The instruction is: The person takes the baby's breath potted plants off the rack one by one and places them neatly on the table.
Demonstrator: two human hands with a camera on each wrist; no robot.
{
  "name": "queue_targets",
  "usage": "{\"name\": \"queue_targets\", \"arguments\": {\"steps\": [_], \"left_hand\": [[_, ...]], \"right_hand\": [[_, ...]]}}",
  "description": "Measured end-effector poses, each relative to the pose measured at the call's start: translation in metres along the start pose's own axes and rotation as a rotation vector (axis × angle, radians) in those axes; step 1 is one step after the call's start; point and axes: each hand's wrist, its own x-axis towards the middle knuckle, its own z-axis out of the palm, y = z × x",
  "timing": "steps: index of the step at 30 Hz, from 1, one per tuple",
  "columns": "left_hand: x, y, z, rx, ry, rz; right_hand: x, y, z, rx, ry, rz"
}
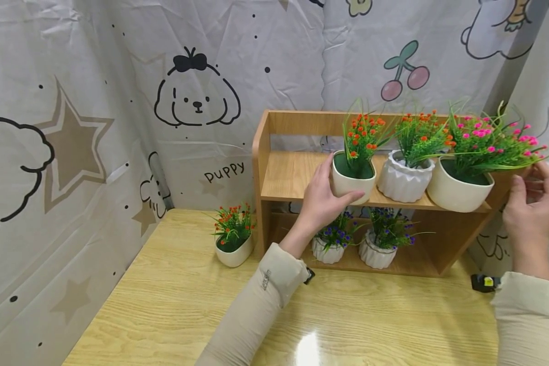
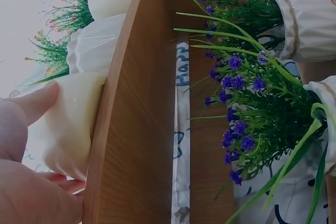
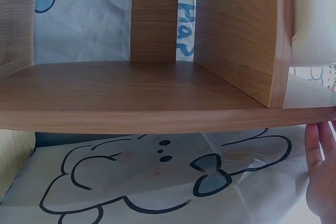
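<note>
On the upper deck of a wooden shelf (image 1: 288,175), my left hand (image 1: 322,195) grips a cream flowerpot (image 1: 359,182) with orange flowers, thumb across its front and fingers around its left side. The left wrist view shows the thumb (image 2: 39,100) against this pot. To its right stand a white ribbed pot (image 1: 404,180) with orange flowers and a cream pot (image 1: 459,190) with pink flowers. My right hand (image 1: 535,206) is beside the shelf's right end, near the pink flowers. In the right wrist view its extended fingers (image 3: 313,148) lie right at the shelf's side panel.
Two white ribbed pots, the left one (image 1: 328,251) and the right one (image 1: 377,252), hold purple flowers on the lower deck. A cream pot (image 1: 235,252) with orange flowers stands on the table (image 1: 164,305), left of the shelf. Printed curtains (image 1: 119,101) hang behind.
</note>
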Motion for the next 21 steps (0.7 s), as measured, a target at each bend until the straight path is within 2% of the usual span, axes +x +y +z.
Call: {"name": "queue_targets", "arguments": {"steps": [7,15,21], "left_hand": [[-0.006,0.000,-0.006,-0.022,0.018,0.018],[-0.014,0.006,-0.017,-0.068,0.026,0.031],[-0.021,0.008,-0.025,-0.103,0.035,0.030]], "right_hand": [[0.000,0.000,0.001,-0.001,-0.002,0.001],[0.009,0.037,0.006,0.018,-0.008,0.026],[0.010,0.043,0.006,0.032,-0.027,0.034]]}}
